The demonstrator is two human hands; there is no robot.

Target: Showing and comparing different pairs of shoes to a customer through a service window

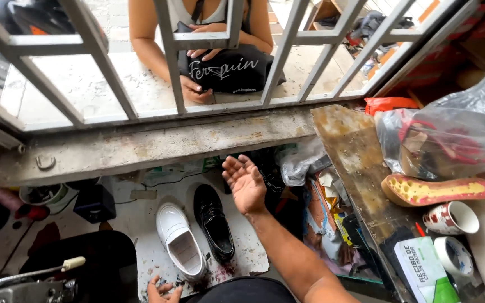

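Fingers [237, 167] of right hand [246, 185]: spread, palm up, empty, raised above black shoe [214, 221]. Left hand [161, 292]: fingers splayed flat beside white shoe [181, 241]. Both shoes side by side on the floor; best kept paired.

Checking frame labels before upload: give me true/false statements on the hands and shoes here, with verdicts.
1. The right hand is raised, palm open, holding nothing. True.
2. The glossy black leather shoe lies left of the white slip-on shoe. False: it lies to the right.
3. The left hand rests low by the white shoe's near end. True.
4. The person behind the grey metal window bars holds a red bag. False: it is a black fabric bag.
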